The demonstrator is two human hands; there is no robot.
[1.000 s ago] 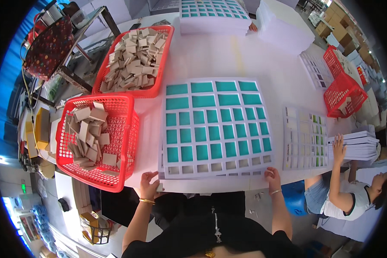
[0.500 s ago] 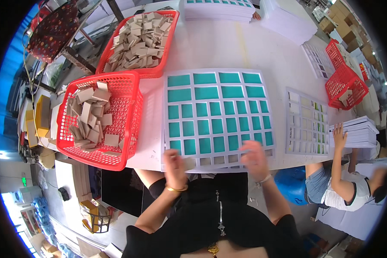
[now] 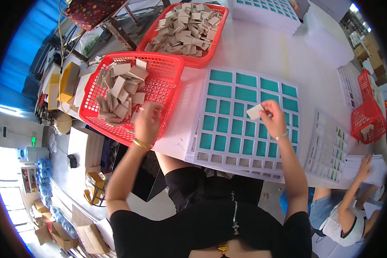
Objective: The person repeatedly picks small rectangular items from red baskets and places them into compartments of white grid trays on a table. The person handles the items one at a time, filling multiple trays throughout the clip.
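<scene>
My right hand pinches a small beige rectangular tile above a white grid board. The board has rows of teal recesses, with smaller grey ones along its near edge. It lies on another white board that shows at its edges. My left hand is over the front right part of the near red plastic basket, fingers loosely bent and apart. No piece shows in it, though its palm side is hidden. Many loose beige tiles are heaped in the left part of that basket.
A second red basket full of tiles stands behind. White board stacks rise at the far side. To the right lie a printed board and smaller red baskets. Another person works at the right.
My view has swung left. My left hand has moved from the board's near edge to the near basket. My right hand has moved farther over the board and now shows a tile.
</scene>
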